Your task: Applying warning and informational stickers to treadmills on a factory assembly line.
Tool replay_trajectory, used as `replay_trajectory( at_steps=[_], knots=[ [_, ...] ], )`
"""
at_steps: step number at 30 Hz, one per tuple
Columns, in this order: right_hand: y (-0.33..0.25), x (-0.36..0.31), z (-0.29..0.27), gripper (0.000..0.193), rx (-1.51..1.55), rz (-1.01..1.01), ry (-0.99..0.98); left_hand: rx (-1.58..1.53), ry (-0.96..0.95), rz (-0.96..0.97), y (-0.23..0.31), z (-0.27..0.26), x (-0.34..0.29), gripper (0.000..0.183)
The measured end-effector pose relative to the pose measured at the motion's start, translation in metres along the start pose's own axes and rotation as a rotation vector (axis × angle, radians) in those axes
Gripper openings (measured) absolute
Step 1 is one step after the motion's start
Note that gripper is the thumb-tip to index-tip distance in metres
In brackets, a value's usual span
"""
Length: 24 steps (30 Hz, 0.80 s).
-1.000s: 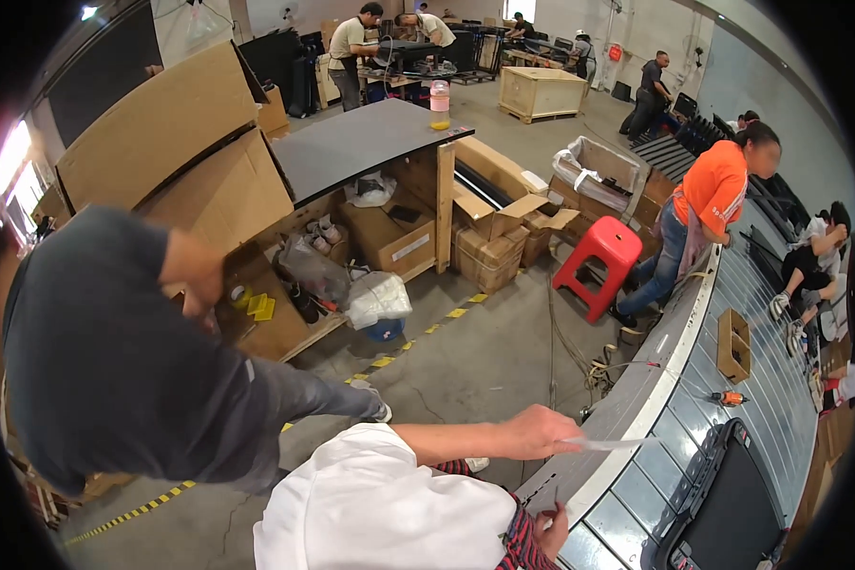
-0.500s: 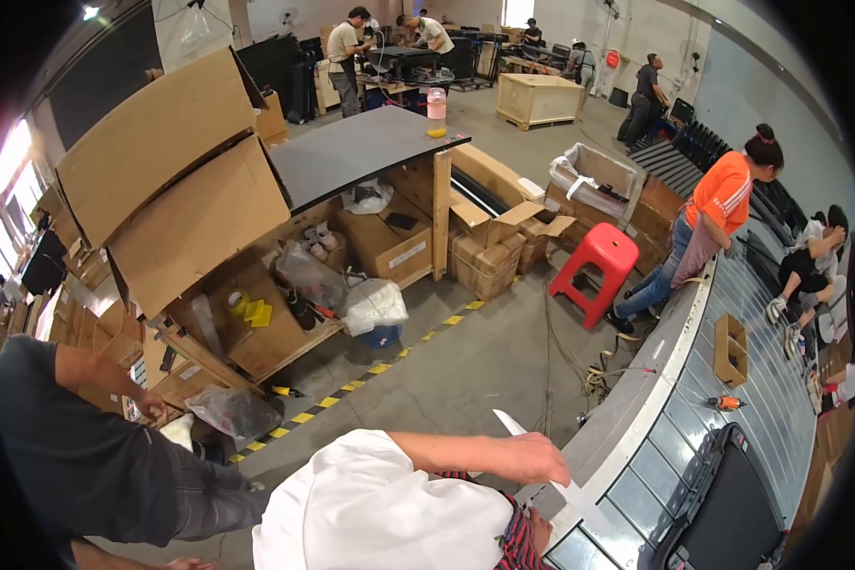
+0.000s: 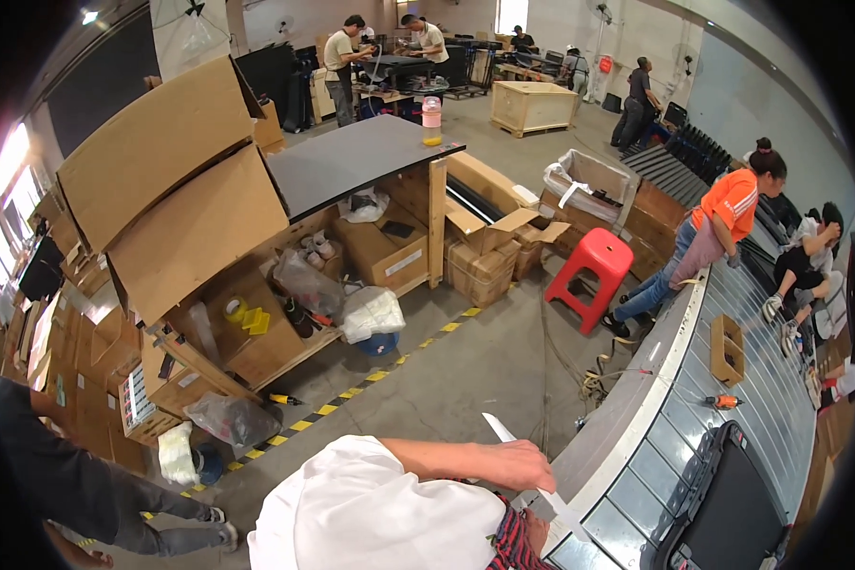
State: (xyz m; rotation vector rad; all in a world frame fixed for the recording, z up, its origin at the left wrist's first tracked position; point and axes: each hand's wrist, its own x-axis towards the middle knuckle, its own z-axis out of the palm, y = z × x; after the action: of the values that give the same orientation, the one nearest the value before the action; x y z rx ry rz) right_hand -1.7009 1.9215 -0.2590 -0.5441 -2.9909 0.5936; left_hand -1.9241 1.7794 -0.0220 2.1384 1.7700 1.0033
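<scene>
Strip (image 3: 565, 513), one: white, thin, flat, tapering; beside the metal-topped bench (image 3: 636, 465). Formerly reaching toward the bench, a second on it slants across the left hand (image 3: 521, 465).
Left fingers: curled closed, gripping the strip mid-length.
Right hand (image 3: 539, 532): partly hidden beside red-and-black striped cloth (image 3: 513, 546); cannot tell how its fingers stand.
Co-worker (image 3: 62, 475), dark shirt: now farther off.
Panel (image 3: 731, 503): black, rounded corners.

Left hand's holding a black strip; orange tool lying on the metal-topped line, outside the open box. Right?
One error: the strip in the left hand is white, not black, per the head view. The orange tool does lie on the metal-topped line, outside the open box.
</scene>
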Motion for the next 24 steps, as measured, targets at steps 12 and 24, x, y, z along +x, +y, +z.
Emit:
replay_trajectory(
  at_steps=[12, 24],
  knots=[
    [0.006, -0.001, 0.006, 0.029, -0.011, -0.027, 0.035, 0.001, -0.038, 0.038, 0.007, 0.012, -0.004, 0.005],
    [0.008, -0.004, 0.01, 0.031, -0.007, -0.029, 0.054, -0.076, -0.09, 0.044, 0.012, 0.018, -0.004, 0.004]
  ],
)
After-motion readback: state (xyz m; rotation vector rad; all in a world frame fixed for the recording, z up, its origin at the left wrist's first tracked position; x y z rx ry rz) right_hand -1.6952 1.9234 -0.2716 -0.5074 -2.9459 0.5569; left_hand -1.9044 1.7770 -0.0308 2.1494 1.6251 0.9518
